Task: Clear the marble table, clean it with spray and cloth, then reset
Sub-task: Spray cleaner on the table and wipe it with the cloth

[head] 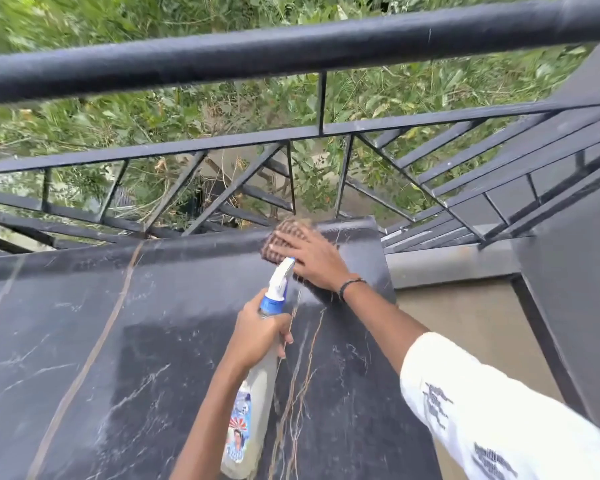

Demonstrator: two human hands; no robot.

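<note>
Head view: right hand [311, 255] lies flat on the cloth [284, 241], fingers [284, 239] straight and slightly spread, pressing it onto the far right corner of the black marble bench [84, 341], just beside the railing [222, 57]. Left hand [257, 332] grips the spray bottle [253, 393] at the neck, fingers curled round it below the white trigger head; nozzle points toward the cloth, bottle body hangs down over the bench.

Handling, as a judgement: cloth is soft and limp with loose threads trailing (could snag), so a flat palm on top is the right hold for wiping; bunch it to lift. Bottle looks like light plastic, pale liquid inside, fill level unclear; neck grip suits triggering, though a wet neck may slip. Marble is stiff, glossy, likely slick once sprayed. The corner drops to the floor, so the cloth could slide off.
</note>
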